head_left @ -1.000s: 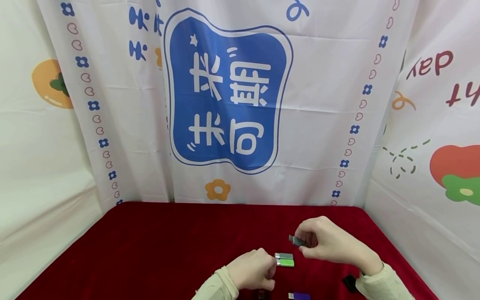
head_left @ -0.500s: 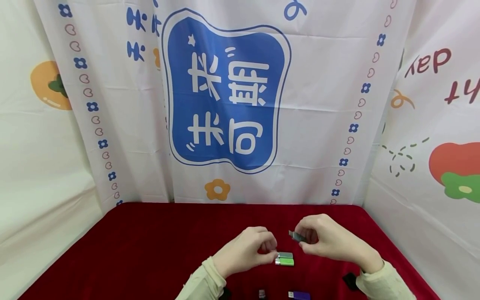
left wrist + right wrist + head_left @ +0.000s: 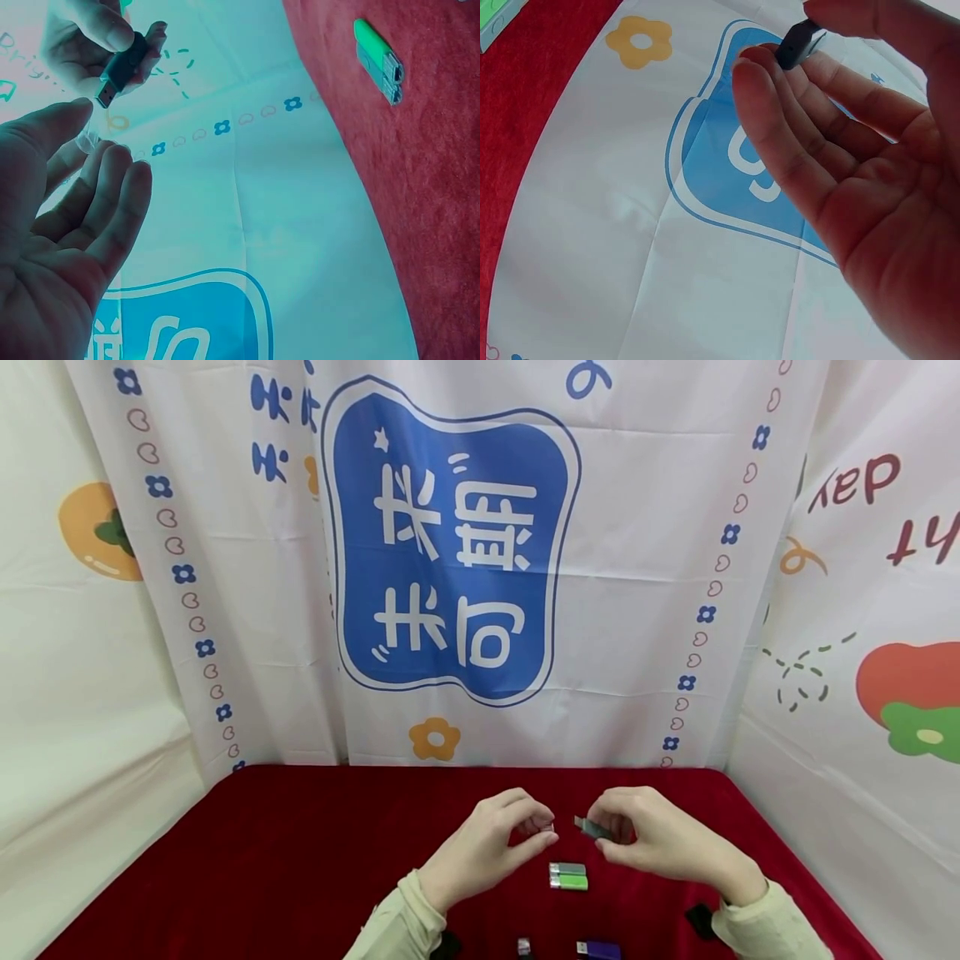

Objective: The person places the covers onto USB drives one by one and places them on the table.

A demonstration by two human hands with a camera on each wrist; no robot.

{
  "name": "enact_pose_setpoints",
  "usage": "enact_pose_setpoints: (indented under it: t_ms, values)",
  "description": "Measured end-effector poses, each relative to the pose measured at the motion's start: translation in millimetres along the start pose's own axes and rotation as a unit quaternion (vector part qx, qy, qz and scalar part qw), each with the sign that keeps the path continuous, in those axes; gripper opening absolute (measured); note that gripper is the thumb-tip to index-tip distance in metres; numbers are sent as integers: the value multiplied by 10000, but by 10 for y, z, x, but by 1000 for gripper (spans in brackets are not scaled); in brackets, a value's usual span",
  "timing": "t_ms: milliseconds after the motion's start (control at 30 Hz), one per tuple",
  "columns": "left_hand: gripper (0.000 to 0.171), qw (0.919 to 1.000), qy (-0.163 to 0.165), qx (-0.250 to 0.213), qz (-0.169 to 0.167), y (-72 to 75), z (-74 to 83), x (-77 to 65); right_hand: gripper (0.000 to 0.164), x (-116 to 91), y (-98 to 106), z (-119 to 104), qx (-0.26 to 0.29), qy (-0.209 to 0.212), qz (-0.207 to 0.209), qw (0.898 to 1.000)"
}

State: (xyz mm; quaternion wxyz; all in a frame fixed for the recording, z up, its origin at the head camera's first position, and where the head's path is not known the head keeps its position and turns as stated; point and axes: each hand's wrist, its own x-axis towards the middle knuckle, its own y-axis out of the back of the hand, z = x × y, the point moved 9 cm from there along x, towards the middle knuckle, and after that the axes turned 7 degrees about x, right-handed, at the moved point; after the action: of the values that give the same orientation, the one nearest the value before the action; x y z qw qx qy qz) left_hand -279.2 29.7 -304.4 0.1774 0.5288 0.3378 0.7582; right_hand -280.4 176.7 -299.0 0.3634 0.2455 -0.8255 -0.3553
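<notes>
A dark grey USB flash drive (image 3: 596,829) is pinched between the thumb and fingers of my right hand (image 3: 663,837), its metal plug pointing left. Facing it, my left hand (image 3: 483,843) pinches a small clear cap (image 3: 88,142) at its fingertips. A short gap separates cap and plug. Both hands are raised over the red cloth, behind two flash drives lying side by side: a grey one (image 3: 572,868) and a green one (image 3: 573,882), both with clear ends at the left. In the right wrist view, the fingers hide most of the held drive (image 3: 796,45).
A purple USB flash drive (image 3: 600,951) lies at the front of the red cloth (image 3: 337,852). Left of it is a small object with a shiny end (image 3: 524,947), cut by the frame. A black item (image 3: 701,921) lies by the right sleeve, a dark one (image 3: 447,946) by the left.
My left hand has moved up and away from the front of the cloth, past the grey and green drives, to face the right hand's drive. The right hand has barely moved.
</notes>
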Motion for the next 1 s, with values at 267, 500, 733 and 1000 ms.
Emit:
enact_pose_setpoints:
  t_ms: [267,500,733,1000]
  values:
    - [15,9998,-109,-22,138,32,21,-25,27,6,-17,-40,47,18,-35,10000]
    - [16,9997,-103,57,211,26,20,-55,26,8,-22,-65,1,49,-24,10000]
    - [17,9997,-101,131,172,21,20,-38,28,8,-21,-69,-75,48,-25,10000]
    - [16,9995,-122,279,90,4,38,-4,27,4,-14,-66,-130,71,-6,9999]
